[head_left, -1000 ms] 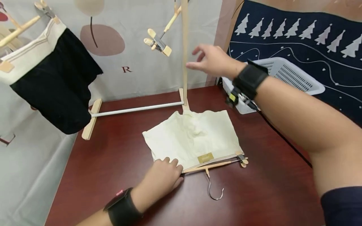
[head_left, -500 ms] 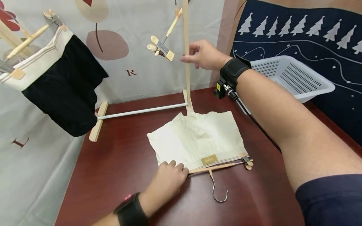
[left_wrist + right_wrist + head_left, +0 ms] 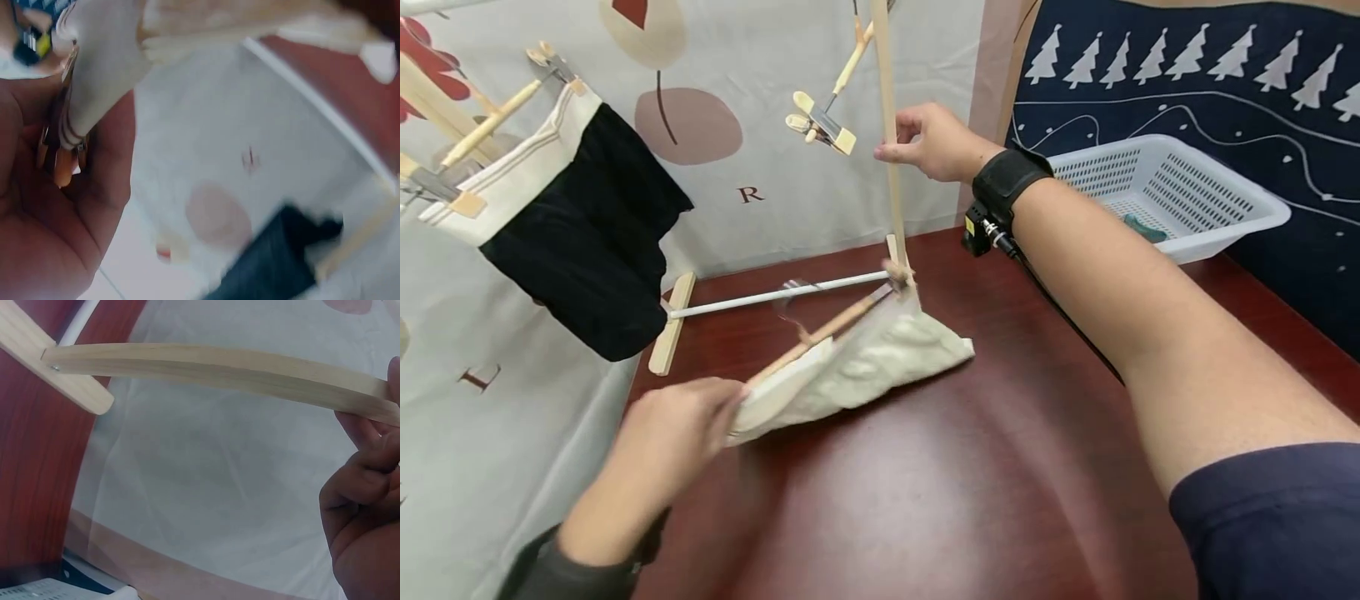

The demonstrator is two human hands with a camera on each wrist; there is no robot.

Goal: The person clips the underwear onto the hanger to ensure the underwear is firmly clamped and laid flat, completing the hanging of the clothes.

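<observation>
A: Left hand [image 3: 658, 442]?
B: At 7 o'clock; fingers pinching the hanger [image 3: 820, 333], its cream cloth [image 3: 865, 367] tilted off the tabletop [image 3: 962, 483].
A: Right hand [image 3: 936, 142]?
B: At 12 o'clock; fingers curled round the post [image 3: 887, 125].

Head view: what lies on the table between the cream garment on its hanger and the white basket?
Between the cream garment and the white basket, the head view shows the person's right forearm and its black wrist-camera cable above the bare red-brown table.
</observation>
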